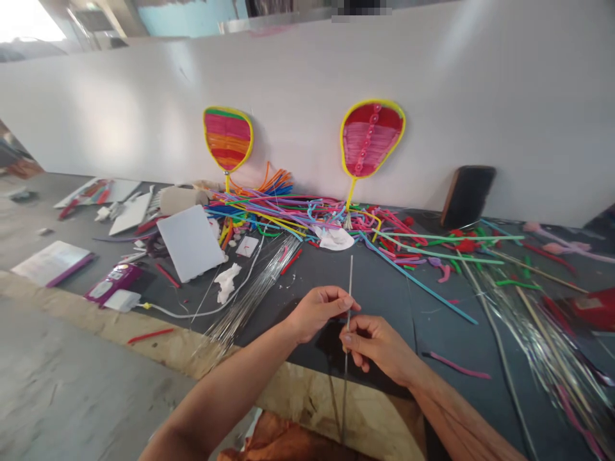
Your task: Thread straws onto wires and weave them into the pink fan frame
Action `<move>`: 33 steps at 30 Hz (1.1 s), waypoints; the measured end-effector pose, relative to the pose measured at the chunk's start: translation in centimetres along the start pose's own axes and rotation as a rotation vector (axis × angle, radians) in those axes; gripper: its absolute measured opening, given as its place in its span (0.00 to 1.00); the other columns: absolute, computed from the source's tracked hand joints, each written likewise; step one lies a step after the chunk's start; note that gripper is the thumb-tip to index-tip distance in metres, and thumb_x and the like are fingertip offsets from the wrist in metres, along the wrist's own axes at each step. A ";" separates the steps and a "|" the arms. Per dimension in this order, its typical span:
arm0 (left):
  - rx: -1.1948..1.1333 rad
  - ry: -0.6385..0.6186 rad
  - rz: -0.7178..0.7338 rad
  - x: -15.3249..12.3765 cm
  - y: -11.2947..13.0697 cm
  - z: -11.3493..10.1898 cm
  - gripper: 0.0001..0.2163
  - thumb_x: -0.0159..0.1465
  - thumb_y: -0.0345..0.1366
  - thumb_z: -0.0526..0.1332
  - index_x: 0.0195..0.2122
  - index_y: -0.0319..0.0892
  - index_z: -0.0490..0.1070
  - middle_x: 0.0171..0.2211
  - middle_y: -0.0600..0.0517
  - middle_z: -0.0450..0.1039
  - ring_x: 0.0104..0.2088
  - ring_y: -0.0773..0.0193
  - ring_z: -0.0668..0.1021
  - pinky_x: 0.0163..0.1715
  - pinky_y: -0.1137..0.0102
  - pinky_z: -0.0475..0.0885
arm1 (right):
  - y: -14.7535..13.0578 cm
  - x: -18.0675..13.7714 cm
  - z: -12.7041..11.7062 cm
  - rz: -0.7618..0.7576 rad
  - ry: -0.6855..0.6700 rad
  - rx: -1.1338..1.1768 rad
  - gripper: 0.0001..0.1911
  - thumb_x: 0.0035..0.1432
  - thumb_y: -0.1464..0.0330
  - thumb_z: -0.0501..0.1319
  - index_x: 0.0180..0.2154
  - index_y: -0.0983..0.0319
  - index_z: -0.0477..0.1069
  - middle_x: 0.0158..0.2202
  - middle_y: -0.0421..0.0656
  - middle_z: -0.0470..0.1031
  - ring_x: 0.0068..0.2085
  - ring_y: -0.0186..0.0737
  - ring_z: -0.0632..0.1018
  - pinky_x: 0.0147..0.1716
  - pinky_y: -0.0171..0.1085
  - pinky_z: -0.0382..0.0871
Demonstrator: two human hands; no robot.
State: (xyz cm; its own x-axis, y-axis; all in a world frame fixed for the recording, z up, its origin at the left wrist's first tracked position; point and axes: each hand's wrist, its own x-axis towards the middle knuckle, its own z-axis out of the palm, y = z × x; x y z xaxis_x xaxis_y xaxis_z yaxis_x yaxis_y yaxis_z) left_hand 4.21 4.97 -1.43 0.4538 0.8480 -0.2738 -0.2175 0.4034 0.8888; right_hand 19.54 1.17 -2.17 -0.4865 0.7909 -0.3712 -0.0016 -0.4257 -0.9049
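- Spreading across the room, the dark bench (384, 288) carries everything, and a white partition (480, 96) backs it.
- Coloured strips (288, 208) are heaped along the back, within arm's reach.
- A striped fan (227, 137) and a pink fan (371, 137) lean on the partition, probably so that they stand upright.
- Silver wires (254, 288) lie bundled near the left hand (319, 310).
- Left hand and right hand (379, 346) each pinch their grip tight on one thin wire (350, 282). They sit one above the other, seemingly to steady it upright over the bench's near edge.
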 end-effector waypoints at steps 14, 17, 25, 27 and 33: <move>-0.032 -0.063 0.033 -0.2 -0.2 0.2 0.11 0.52 0.41 0.67 0.27 0.37 0.73 0.26 0.51 0.73 0.29 0.68 0.72 0.36 0.71 0.66 | 0.1 0.1 -0.3 -0.063 0.102 -0.056 0.17 0.51 0.56 0.63 0.25 0.64 0.68 0.14 0.34 0.64 0.15 0.27 0.63 0.15 0.29 0.58; -0.037 -0.032 0.045 -0.2 -0.3 0.2 0.11 0.52 0.40 0.67 0.27 0.37 0.73 0.28 0.50 0.73 0.30 0.68 0.73 0.35 0.72 0.65 | 0.1 0.0 -0.1 -0.038 0.084 -0.025 0.17 0.50 0.56 0.63 0.25 0.63 0.67 0.15 0.34 0.64 0.16 0.28 0.64 0.15 0.29 0.59; -0.165 0.132 0.046 -0.1 0.5 -0.2 0.12 0.53 0.41 0.67 0.28 0.38 0.69 0.25 0.51 0.74 0.27 0.68 0.75 0.31 0.73 0.67 | 0.0 -0.1 0.1 -0.005 0.013 -0.014 0.18 0.52 0.54 0.62 0.27 0.64 0.66 0.25 0.39 0.71 0.20 0.28 0.69 0.16 0.28 0.63; -0.187 0.154 0.076 0.0 0.8 -0.5 0.11 0.53 0.41 0.66 0.29 0.39 0.68 0.24 0.52 0.74 0.26 0.69 0.75 0.30 0.73 0.68 | 0.0 -0.2 0.2 0.021 -0.022 -0.012 0.19 0.51 0.54 0.62 0.27 0.64 0.66 0.25 0.39 0.71 0.20 0.28 0.69 0.17 0.28 0.63; -0.250 0.232 0.110 0.2 1.6 -1.0 0.12 0.52 0.41 0.67 0.29 0.39 0.67 0.23 0.55 0.72 0.26 0.69 0.75 0.28 0.75 0.68 | 0.4 -0.1 0.4 0.063 -0.064 -0.018 0.19 0.49 0.54 0.64 0.27 0.64 0.67 0.24 0.38 0.71 0.20 0.28 0.70 0.17 0.29 0.65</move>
State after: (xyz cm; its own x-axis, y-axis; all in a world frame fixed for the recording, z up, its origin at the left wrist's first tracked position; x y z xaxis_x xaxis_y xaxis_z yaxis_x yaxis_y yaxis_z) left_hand 3.05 6.13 -0.44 0.2138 0.9349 -0.2834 -0.4715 0.3528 0.8082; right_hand 19.28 0.72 -2.42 -0.5399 0.7330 -0.4138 0.0458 -0.4653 -0.8840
